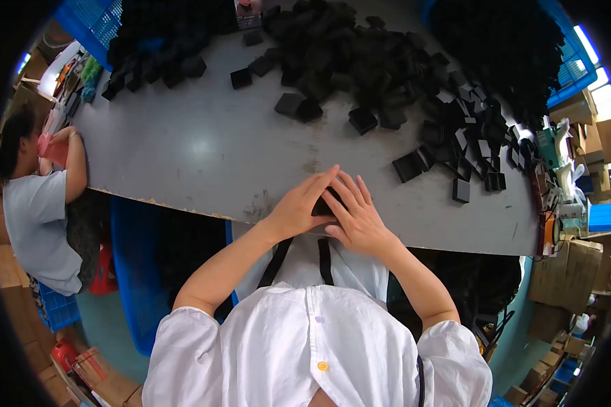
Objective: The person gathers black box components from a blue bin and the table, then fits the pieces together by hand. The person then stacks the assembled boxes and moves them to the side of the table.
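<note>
Near the front edge of the grey table, a small black box (pixel 324 206) is between my two hands, mostly covered by fingers. My left hand (pixel 297 207) presses against its left side, fingers stretched forward and close together. From the right, my right hand (pixel 361 218) lies over the box with its fingers a little apart, the thumb pointing inward at the near side. The fingertips of both hands almost meet beyond the box. Farther up the table lies a large heap of similar black boxes (pixel 346 61), with open box parts (pixel 409 167) spread to the right.
The grey table (pixel 183 142) has a worn, chipped front edge. Blue crates (pixel 569 71) heaped with black pieces stand at the back corners. At the left sits another person (pixel 41 210) holding something pink. Cardboard boxes (pixel 567 275) are stacked at the right, and a blue bin (pixel 134 271) stands below the table.
</note>
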A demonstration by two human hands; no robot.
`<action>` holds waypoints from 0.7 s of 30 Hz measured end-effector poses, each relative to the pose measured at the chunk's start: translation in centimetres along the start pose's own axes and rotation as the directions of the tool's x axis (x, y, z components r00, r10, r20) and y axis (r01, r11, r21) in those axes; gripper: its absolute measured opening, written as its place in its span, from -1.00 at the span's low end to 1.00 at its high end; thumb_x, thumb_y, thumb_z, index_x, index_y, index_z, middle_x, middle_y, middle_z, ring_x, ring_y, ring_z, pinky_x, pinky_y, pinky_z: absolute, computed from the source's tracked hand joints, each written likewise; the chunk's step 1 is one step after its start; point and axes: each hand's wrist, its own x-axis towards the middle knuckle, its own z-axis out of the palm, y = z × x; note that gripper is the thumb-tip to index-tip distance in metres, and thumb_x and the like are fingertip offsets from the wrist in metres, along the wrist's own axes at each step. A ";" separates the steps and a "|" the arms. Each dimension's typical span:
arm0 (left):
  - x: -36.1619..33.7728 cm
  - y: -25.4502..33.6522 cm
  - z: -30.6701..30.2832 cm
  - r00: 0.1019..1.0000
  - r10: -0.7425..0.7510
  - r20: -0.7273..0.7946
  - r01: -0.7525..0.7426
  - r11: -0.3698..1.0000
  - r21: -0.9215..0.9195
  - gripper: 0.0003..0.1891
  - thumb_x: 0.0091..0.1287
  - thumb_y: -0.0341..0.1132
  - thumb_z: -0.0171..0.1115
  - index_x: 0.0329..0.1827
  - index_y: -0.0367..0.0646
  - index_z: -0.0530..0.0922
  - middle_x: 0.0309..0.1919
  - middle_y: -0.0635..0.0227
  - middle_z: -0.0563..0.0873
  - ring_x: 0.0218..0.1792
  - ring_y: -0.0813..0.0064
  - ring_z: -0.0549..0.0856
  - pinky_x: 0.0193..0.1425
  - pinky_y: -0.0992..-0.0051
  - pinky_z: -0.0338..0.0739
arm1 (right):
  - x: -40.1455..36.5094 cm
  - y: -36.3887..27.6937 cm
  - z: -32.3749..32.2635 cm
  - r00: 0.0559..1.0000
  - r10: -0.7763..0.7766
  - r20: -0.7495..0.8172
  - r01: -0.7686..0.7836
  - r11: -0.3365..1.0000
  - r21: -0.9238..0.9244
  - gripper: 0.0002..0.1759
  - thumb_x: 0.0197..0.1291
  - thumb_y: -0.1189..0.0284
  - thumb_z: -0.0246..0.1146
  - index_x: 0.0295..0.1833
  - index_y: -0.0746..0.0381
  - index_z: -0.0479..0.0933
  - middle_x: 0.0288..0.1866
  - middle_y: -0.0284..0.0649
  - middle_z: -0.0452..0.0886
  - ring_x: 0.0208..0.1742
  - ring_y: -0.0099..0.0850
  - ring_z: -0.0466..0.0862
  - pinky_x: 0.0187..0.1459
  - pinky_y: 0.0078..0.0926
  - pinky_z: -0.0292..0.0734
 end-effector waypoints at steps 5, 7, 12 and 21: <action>0.0 1.4 -0.9 0.998 0.046 -0.045 -0.044 0.998 0.044 -0.12 0.10 -0.31 0.48 0.50 -0.16 0.22 0.30 0.12 0.46 0.26 0.08 0.50 0.33 0.25 0.45 | -1.0 4.9 -1.8 0.740 0.443 -0.506 -0.561 0.822 -0.099 -0.55 0.22 0.48 0.25 0.22 0.34 0.44 0.31 0.01 0.48 0.34 0.01 0.44 0.30 -0.14 0.36; -0.1 1.3 -0.8 0.997 0.040 -0.059 -0.040 0.999 0.013 -0.21 0.15 -0.32 0.43 0.48 -0.17 0.28 0.29 0.14 0.48 0.26 0.09 0.50 0.33 0.25 0.45 | -2.2 6.3 -1.5 0.761 0.451 -0.466 -0.566 0.813 -0.137 -0.63 0.22 0.50 0.24 0.14 0.34 0.46 0.26 -0.01 0.52 0.31 -0.01 0.46 0.28 -0.15 0.37; 0.2 0.6 -0.7 0.980 0.162 0.111 -0.182 0.963 0.198 -0.44 0.17 -0.41 0.36 0.28 -0.26 0.49 0.36 0.18 0.46 0.28 0.10 0.50 0.33 0.23 0.44 | -2.6 5.4 -1.6 0.818 0.408 -0.405 -0.403 0.910 0.101 -0.88 0.28 0.54 0.20 -0.10 0.33 0.51 0.01 -0.07 0.66 0.09 -0.12 0.63 0.20 -0.25 0.44; -0.1 1.7 -0.8 0.979 0.199 -0.052 -0.181 0.952 0.247 -0.40 0.08 -0.38 0.43 0.27 0.00 0.53 0.43 0.11 0.35 0.30 -0.03 0.45 0.35 0.10 0.41 | -1.4 3.9 -3.0 0.775 0.476 -0.416 -0.582 0.793 -0.178 -0.58 0.31 0.25 0.30 0.16 0.27 0.52 0.02 -0.16 0.62 0.04 -0.30 0.57 0.08 -0.38 0.48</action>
